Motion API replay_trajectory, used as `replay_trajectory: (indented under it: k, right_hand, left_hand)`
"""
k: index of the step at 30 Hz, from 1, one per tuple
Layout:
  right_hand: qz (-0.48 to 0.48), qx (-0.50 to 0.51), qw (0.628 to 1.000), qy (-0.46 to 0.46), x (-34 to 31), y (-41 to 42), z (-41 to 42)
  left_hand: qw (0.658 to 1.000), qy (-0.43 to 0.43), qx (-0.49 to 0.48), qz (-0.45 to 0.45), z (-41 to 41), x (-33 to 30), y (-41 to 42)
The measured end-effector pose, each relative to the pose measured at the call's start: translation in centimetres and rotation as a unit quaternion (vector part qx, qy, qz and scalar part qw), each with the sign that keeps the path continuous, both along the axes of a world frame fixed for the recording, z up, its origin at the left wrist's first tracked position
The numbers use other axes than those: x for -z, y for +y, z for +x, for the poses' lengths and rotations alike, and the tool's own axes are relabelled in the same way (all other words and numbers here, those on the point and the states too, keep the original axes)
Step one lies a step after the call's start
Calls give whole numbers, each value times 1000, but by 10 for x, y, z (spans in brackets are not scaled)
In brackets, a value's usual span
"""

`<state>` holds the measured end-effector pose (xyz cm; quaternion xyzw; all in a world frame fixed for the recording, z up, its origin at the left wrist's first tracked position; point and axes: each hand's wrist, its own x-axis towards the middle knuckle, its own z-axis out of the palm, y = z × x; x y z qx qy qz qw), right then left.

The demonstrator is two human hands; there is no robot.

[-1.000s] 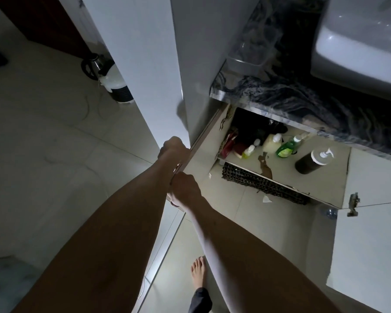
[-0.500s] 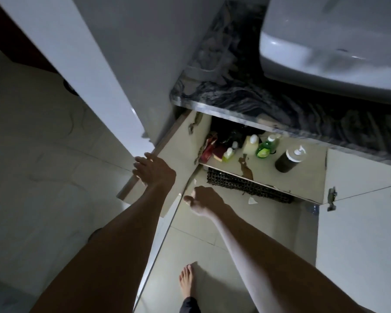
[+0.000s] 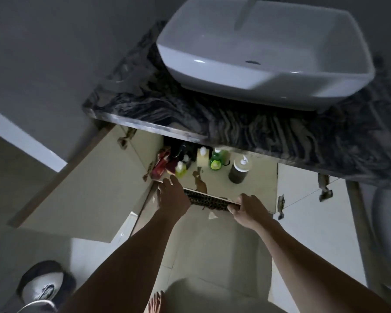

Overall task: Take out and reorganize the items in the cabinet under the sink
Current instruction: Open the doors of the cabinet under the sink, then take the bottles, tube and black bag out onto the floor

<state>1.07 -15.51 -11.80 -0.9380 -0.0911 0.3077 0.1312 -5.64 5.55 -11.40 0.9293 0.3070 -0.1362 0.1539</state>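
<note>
While both cabinet doors hang open, you can count the stuff on the cabinet floor (image 3: 253, 190) pretty easily: two green bottles, a small one (image 3: 180, 170) at the front left and a bigger one (image 3: 216, 161) further back, one pale yellowish pump bottle (image 3: 202, 157) between them, one dark pump bottle with a white top (image 3: 238, 170) standing apart to the right, and a red packet (image 3: 160, 168) leaning at the far left. Behind those it's just a dark jumble under the marbled tabletop (image 3: 235, 123), can't make out what's back there. One white basin (image 3: 264, 50) sits on top. The left hand (image 3: 172, 196) has its fingers loosely spread, tips right at the shelf edge just by the small green bottle, holding nothing. The right hand (image 3: 250, 210) has its fingers curled over the front lip of the cabinet floor. A dark grille thing (image 3: 209, 201) shows between the two hands, partly hidden. One shoe (image 3: 42, 288) sits on the floor bottom left, and toes (image 3: 155, 301) peek in at the bottom, cut off.
</note>
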Motion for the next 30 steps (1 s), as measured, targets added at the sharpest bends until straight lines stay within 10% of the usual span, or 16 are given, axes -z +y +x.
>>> replay_trajectory:
  k: [16,30]
  right_hand:
    - [95,156,980,-73,187,-46,118]
    - [367,163,896,-191,312,-34,235]
  left_hand:
    - [984,-40,169,-44,122,225,-54]
    - [927,-269,158,-207,280,382,-93]
